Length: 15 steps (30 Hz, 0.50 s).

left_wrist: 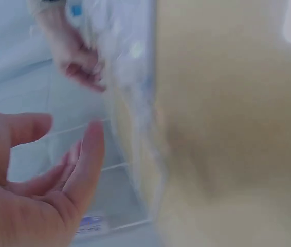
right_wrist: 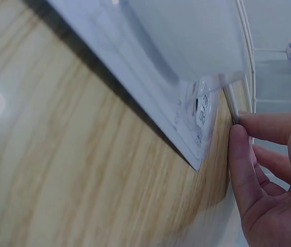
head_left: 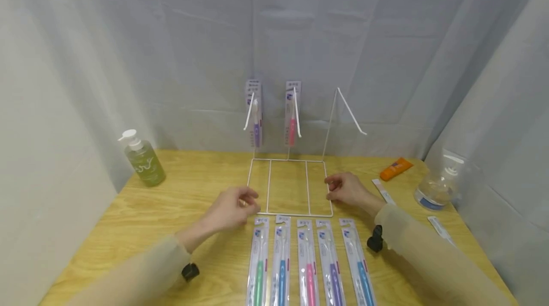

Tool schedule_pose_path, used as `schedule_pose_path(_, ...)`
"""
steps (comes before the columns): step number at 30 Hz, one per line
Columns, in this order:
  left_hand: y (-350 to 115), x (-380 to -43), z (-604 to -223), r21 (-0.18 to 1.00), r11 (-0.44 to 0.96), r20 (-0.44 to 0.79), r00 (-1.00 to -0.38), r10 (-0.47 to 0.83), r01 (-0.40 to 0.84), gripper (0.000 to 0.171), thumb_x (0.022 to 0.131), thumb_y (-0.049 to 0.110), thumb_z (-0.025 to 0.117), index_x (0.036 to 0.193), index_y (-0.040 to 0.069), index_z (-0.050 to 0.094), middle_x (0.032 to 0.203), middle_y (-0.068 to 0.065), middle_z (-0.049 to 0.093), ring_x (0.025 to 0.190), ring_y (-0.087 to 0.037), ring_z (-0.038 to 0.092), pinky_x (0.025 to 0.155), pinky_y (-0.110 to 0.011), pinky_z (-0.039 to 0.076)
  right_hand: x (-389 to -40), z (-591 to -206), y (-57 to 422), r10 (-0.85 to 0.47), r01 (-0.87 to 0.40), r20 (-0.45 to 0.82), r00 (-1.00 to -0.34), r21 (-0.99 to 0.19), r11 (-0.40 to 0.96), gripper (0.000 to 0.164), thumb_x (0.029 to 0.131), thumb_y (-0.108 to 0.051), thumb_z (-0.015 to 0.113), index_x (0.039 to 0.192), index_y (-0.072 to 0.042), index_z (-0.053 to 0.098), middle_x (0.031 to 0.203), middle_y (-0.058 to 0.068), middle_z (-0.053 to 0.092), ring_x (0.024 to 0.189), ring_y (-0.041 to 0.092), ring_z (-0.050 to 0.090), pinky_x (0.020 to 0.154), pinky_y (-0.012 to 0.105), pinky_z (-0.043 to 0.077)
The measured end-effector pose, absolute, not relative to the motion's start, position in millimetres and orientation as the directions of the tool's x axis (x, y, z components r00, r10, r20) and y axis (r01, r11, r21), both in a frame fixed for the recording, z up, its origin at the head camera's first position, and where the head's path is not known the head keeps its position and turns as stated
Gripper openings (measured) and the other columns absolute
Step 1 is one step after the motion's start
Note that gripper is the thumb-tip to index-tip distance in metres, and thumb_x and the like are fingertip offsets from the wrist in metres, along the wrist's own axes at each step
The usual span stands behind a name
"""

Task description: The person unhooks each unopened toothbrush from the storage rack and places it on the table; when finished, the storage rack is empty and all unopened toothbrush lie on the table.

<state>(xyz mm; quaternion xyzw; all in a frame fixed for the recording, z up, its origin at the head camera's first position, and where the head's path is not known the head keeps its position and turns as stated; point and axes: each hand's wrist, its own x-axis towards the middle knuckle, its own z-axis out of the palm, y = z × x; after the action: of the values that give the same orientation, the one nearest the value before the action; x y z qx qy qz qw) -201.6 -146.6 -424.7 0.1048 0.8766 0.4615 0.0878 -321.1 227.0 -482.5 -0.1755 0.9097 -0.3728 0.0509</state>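
Note:
A white wire display rack (head_left: 291, 214) stands on the table with three hooks. My right hand (head_left: 347, 188) pinches the wire at its right side between thumb and fingers. At the front left corner is my left hand (head_left: 231, 207), its thumb and fingers apart with nothing between them. Purple packaged toothbrushes (head_left: 257, 132) hang from the left hook, and a pink packaged toothbrush (head_left: 292, 127) from the middle one. The right hook (head_left: 351, 116) is bare. Several packaged toothbrushes lie in a row before the rack, among them a green one (head_left: 259, 272) and a pink one (head_left: 310, 275).
A green pump bottle (head_left: 147, 165) stands at the left. On the right are an orange tube (head_left: 395, 169), a clear pump bottle (head_left: 436, 189) and two slim white packs, one (head_left: 383, 191) near my right wrist. A grey curtain (head_left: 193, 58) hangs behind the table.

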Motion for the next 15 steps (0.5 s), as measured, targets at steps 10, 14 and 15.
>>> schedule_pose_path(10,-61.1,-305.6,-380.9,0.825,0.423,0.353,-0.926,0.134,0.375,0.050,0.104,0.012,0.075,0.151,0.000,0.061,0.147,-0.023,0.070,0.140,-0.042,0.067,0.120,-0.051,0.063,-320.7,-480.7,227.8,-0.369,-0.295,0.045,-0.928,-0.693,0.658,0.051,0.083,-0.005,0.091,0.130,0.010,0.075,0.101,0.019,0.079,0.082,0.009,0.066,0.070,0.019,0.057)
schedule_pose_path(14,-40.4,-369.2,-402.4,0.805,0.477,0.414,-0.910,-0.025,0.353,0.061,0.104,0.025,0.074,0.159,0.009,0.055,0.152,-0.017,0.067,0.141,-0.036,0.066,0.123,-0.051,0.059,-320.0,-479.9,224.7,-0.367,-0.294,0.043,-0.929,-0.686,0.666,0.050,0.084,-0.005,0.091,0.129,0.009,0.076,0.099,0.018,0.079,0.082,0.010,0.066,0.071,0.019,0.057)
schedule_pose_path(15,-36.8,-384.2,-408.4,0.815,0.473,0.414,-0.908,-0.069,0.335,0.063,0.103,0.027,0.073,0.161,0.010,0.053,0.153,-0.016,0.067,0.140,-0.035,0.066,0.123,-0.050,0.059,-320.1,-480.0,224.0,-0.369,-0.297,0.043,-0.928,-0.682,0.668,0.050,0.084,-0.005,0.091,0.129,0.009,0.076,0.099,0.017,0.079,0.082,0.011,0.066,0.071,0.019,0.057)
